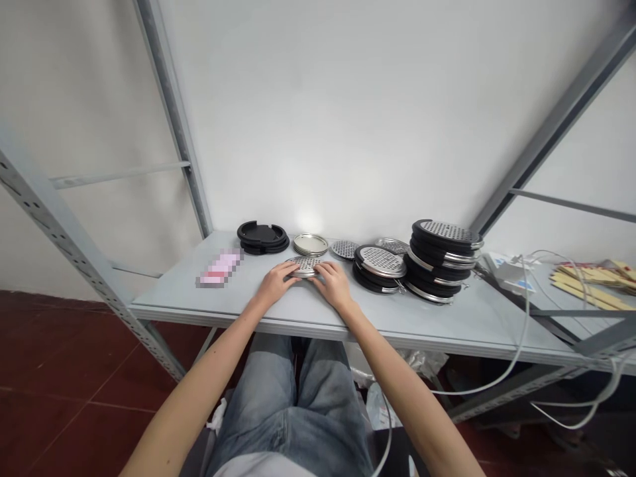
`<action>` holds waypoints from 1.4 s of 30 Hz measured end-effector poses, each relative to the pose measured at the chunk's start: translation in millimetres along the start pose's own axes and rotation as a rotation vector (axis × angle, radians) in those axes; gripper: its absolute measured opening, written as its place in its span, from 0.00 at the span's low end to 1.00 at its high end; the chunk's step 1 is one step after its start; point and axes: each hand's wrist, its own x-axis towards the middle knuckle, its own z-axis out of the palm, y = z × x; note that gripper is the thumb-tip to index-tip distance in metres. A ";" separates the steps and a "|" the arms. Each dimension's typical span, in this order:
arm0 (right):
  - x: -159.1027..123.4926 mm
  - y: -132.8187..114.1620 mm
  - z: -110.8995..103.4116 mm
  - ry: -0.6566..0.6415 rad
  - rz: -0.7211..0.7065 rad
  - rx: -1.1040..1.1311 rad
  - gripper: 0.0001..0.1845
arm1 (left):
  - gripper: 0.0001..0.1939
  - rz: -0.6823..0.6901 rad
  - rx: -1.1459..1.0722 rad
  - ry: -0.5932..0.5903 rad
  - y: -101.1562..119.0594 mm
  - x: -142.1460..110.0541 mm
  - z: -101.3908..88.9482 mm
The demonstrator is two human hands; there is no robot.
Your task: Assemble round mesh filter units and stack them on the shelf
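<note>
Both hands are on the perforated disc [304, 266] now, one on each side, and it lies between them near the middle of the counter [293, 306]. The left hand [276, 283] has it by the left edge, fingers reaching over the rim and thumb at the near side. Across from it, the right hand [332, 285] takes the right edge, fingers bent onto the rim, thumb coming in from the near side too. So each grip is closed on the disc's edge, with the holed middle showing between the fingertips. Whether the disc sits flat on the counter or on something beneath it, I cannot tell.

Straight behind the disc, just beyond the fingers, there's the pile of shallow metal rounds [311, 244]. Over to its left, black rings [263, 238] are stacked up near the wall, and in front of those lies a pink item [219, 267], blurred out. Back to the right of the grip, a loose holed plate [344, 249] lies flat, then the low stack [380, 265], black and silver with a perforated top. The tall stack [441, 262] stands right next to that one, layered the same way. Far right, well apart from both hands, there are yellow strips [591, 285] lying in a loose heap.
</note>
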 end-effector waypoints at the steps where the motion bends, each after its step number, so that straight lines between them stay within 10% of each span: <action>1: 0.2 -0.2 0.3 -0.006 -0.003 -0.006 0.15 | 0.19 0.010 0.006 0.003 0.0 0.3 0.2; 42: 0.7 -6.2 -4.9 -0.038 0.046 0.128 0.18 | 0.17 0.085 0.130 -0.014 4.5 0.6 0.2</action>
